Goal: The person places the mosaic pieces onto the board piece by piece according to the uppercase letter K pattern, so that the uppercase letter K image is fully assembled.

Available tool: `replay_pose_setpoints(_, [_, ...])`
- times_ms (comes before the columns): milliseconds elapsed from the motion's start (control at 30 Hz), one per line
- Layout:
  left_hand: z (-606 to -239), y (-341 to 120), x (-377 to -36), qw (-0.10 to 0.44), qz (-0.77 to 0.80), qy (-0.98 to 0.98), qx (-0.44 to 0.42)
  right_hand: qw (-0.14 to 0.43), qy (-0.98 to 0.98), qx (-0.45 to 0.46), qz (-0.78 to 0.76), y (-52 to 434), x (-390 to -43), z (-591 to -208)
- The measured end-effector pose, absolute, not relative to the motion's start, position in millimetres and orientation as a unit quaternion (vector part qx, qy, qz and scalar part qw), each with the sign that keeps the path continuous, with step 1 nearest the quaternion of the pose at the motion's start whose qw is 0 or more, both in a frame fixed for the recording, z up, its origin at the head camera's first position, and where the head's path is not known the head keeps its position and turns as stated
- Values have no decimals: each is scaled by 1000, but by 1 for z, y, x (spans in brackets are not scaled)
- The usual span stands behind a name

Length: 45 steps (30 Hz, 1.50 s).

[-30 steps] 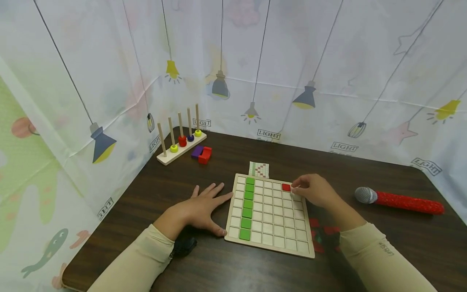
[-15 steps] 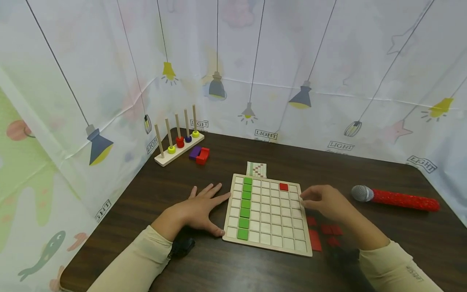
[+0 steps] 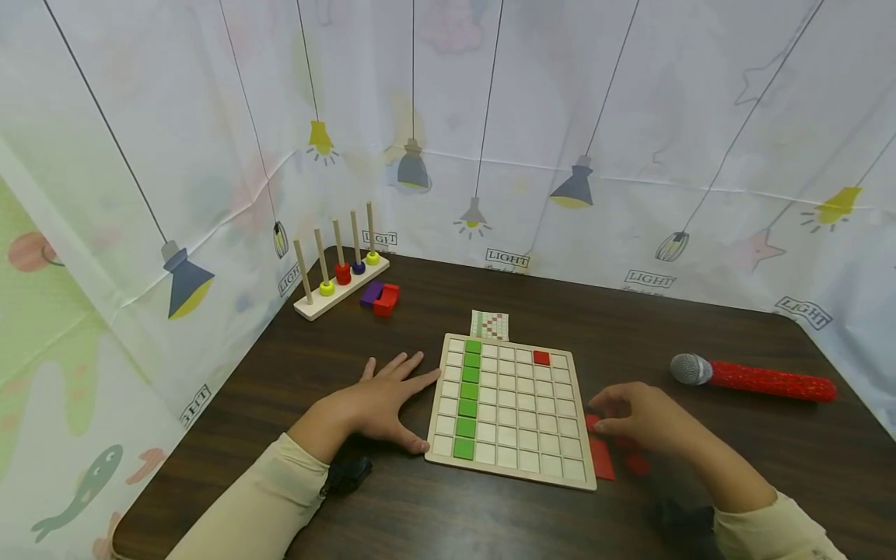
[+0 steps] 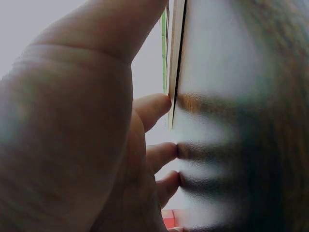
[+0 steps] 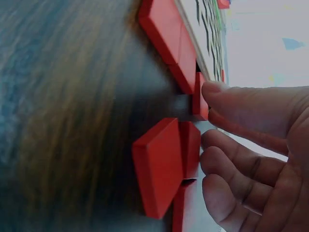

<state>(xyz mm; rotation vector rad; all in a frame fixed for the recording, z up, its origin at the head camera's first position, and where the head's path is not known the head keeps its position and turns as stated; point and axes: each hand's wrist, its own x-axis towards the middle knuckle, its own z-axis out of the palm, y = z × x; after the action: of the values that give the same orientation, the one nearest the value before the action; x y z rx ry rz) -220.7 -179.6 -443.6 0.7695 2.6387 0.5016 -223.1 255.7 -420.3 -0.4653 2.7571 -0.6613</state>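
Observation:
A wooden grid board (image 3: 506, 415) with pale square cells lies on the table. A column of green tiles (image 3: 467, 407) fills its second column from the left, and one red tile (image 3: 541, 358) sits in the top row near the right. My left hand (image 3: 374, 404) rests with spread fingers, thumb and index fingertip at the board's left edge. Beside the right edge, my right hand (image 3: 640, 416) hovers over loose red tiles (image 3: 600, 459) with bent fingers and a gap behind the thumb. In the right wrist view, its thumb tip overlaps a red tile (image 5: 199, 99) by the board.
A small pattern card (image 3: 490, 325) lies at the board's far edge. Farther back left stand a peg stacker (image 3: 343, 289) with rings and red and purple blocks (image 3: 386, 300). On the right lies a red microphone (image 3: 763, 379). A patterned curtain (image 3: 546, 101) surrounds the table.
My right hand has moved from beside the red tile in the top row down and right, out over the loose red tiles. My left hand has stayed at the board's left edge.

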Motion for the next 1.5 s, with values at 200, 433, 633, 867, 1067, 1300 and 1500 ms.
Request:
replay_pose_setpoints(200, [-445, -181, -220, 174, 177, 931, 266, 133, 947, -177, -232, 254, -223, -423])
replay_pose_setpoints(433, [-445, -180, -221, 172, 174, 932, 267, 115, 953, -166, -226, 255, -227, -424])
replay_pose_setpoints(633, [-441, -177, -222, 178, 169, 931, 268, 89, 954, -143, -247, 265, -238, -426])
replay_pose_setpoints(867, [-441, -177, -221, 176, 171, 932, 267, 84, 940, -102, -314, 255, -256, -418])
replay_pose_setpoints(1067, [-442, -179, -220, 170, 176, 932, 269, 79, 923, -119, -356, 226, -272, -410])
replay_pose_setpoints(1300, [-443, -180, -219, 170, 179, 930, 271, 81, 922, -145, -351, 197, -284, -413])
replay_pose_setpoints(1500, [-443, -180, -220, 171, 185, 929, 271, 96, 920, -150, -350, 179, -286, -421])
